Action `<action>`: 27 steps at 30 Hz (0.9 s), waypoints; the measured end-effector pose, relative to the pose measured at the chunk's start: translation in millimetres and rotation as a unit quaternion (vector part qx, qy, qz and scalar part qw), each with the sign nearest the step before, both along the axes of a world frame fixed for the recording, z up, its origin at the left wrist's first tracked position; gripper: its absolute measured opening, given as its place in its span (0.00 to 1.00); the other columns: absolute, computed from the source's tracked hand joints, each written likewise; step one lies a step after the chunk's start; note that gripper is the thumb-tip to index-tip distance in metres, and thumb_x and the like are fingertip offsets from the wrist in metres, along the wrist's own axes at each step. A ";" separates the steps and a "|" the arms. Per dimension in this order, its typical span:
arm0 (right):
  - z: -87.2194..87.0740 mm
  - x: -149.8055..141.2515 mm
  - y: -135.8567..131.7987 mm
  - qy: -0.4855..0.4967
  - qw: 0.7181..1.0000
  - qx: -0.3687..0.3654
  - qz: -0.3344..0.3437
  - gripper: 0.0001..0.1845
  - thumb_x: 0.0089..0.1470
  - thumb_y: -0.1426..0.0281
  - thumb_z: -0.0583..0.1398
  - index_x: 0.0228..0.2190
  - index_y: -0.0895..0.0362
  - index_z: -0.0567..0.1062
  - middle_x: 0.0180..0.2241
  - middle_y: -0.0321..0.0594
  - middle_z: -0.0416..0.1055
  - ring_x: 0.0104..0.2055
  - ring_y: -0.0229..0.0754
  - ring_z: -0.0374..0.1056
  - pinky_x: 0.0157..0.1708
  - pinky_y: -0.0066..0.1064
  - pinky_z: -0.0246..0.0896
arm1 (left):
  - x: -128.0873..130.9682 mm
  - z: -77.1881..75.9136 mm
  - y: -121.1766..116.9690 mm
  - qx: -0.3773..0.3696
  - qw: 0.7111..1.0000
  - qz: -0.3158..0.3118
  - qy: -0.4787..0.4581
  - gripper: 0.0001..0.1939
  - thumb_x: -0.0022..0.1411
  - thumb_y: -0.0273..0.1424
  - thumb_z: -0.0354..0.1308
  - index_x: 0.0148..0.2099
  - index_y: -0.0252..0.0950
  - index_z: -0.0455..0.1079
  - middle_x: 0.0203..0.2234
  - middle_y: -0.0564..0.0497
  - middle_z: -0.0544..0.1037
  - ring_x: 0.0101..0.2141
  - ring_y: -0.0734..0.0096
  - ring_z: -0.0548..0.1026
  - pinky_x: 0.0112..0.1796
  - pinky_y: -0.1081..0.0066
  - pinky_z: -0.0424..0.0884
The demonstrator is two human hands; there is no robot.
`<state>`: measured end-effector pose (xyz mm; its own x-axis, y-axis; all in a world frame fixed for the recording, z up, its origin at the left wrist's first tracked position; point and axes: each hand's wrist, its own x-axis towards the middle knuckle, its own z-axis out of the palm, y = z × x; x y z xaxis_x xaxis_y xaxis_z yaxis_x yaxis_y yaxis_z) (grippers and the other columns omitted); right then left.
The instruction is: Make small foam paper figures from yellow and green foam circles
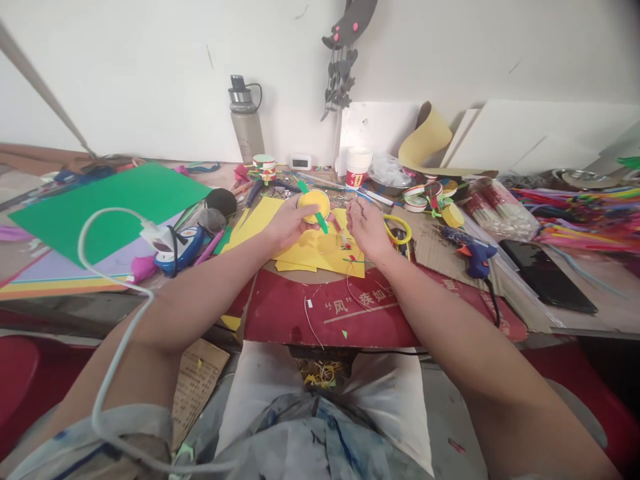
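My left hand (287, 223) is closed around a round yellow paper piece (313, 202) with green strips stuck on it, held above yellow paper sheets (310, 253). My right hand (367, 227) hovers just to the right of it, fingers curled with the tips pinched together; what they pinch is too small to make out. A small red-and-white stick lies between the hands on the yellow paper. Both forearms reach over a red cardboard sheet (370, 310) with white printing.
A green sheet (107, 203) and a tape dispenser (177, 248) lie at the left. Yellow-handled scissors (399, 230), a blue glue gun (475, 257) and a black phone (547, 275) sit at the right. A grey bottle (246, 120), paper cups (359, 167) and coloured sticks (580, 207) line the back.
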<state>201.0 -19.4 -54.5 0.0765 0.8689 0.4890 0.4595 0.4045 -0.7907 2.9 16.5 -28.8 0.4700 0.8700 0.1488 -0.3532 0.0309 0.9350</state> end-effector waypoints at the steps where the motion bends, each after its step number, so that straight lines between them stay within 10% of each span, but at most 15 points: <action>1: 1.7 -0.6 -1.0 0.007 1.000 -0.003 -0.003 0.23 0.74 0.48 0.51 0.31 0.49 0.66 0.29 0.38 0.66 0.35 0.45 0.65 0.36 0.38 0.62 | -0.4 1.3 -0.2 0.000 1.000 0.004 0.000 0.14 0.59 0.27 0.71 0.47 0.33 0.76 0.44 0.41 0.87 0.35 0.67 0.85 0.29 0.74 0.76; 14: 9.4 -10.8 -10.2 0.006 0.999 -0.025 0.039 0.18 0.68 0.53 0.59 0.31 0.50 0.68 0.29 0.34 0.67 0.34 0.43 0.62 0.39 0.37 0.58 | 3.4 -1.1 0.8 -0.047 0.995 0.051 -0.068 0.07 0.70 0.29 0.63 0.49 0.34 0.76 0.48 0.41 0.87 0.54 0.55 0.86 0.56 0.56 0.83; 27: 10.5 -27.2 -12.8 0.025 0.988 -0.131 0.075 0.21 0.66 0.60 0.63 0.22 0.51 0.68 0.21 0.31 0.63 0.26 0.39 0.58 0.32 0.35 0.54 | 11.1 -4.7 -3.6 -0.038 0.993 0.019 -0.106 0.27 0.70 0.35 0.69 0.68 0.44 0.69 0.51 0.44 0.87 0.55 0.58 0.85 0.51 0.63 0.83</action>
